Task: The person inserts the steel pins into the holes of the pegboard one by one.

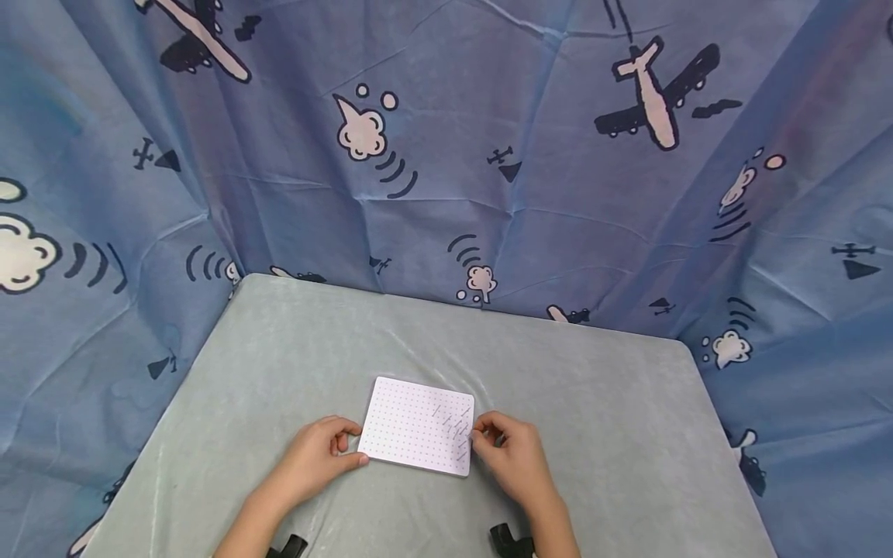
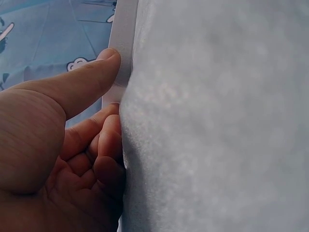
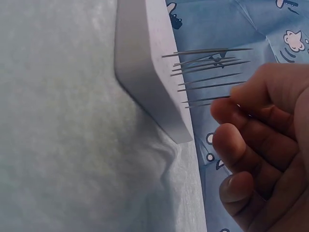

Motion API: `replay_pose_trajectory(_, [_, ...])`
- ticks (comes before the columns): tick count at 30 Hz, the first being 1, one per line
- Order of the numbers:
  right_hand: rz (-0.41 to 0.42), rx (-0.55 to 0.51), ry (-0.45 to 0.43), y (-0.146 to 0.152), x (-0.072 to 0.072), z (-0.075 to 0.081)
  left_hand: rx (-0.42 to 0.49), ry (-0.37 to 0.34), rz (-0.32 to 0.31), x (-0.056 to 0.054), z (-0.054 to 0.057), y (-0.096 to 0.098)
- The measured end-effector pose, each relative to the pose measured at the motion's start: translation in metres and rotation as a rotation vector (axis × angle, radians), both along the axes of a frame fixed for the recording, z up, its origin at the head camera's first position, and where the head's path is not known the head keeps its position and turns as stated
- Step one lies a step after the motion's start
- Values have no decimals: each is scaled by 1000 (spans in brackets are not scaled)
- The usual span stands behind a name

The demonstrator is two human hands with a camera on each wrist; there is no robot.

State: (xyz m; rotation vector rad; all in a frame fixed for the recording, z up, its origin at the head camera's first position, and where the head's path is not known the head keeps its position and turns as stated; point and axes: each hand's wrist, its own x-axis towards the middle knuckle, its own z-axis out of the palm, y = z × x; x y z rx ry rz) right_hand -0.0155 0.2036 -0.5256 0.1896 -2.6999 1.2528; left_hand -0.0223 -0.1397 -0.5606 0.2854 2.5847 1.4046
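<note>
A white board with a grid of small dots lies flat. My left hand holds its near left corner, the thumb at the front edge and bent fingers at the left side. Several thin metal needles stand in the board's right part, roughly upright and parallel. At the right edge, my right hand pinches one needle near its upper end between thumb and forefinger. The other fingers of that hand curl loosely below. Whether this needle's lower tip is in a hole is hard to tell.
A pale grey-green cloth with soft creases covers the table. Blue curtains printed with planes and clouds hang behind it and at both sides. A black wrist mount shows by the right forearm.
</note>
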Motion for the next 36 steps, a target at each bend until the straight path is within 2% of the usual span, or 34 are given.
replay_pose_trajectory(11, [0,35,-38,-1,0,1,2,-6,3,-1,3,1])
replay_pose_trajectory(17, [4,35,-1,-7,0,-6,3,-8,5,0,5,0])
replay_pose_trajectory(28, [1,93,44,-7,-1,-6,-14,13,5,-1,6,1])
replay_pose_trajectory(32, [-2,94,6,-5,-2,-4,-8,5,5,0,5,1])
replay_pose_trajectory(36, [1,94,-84,-3,-2,-2,-5,0,2,0,3,2])
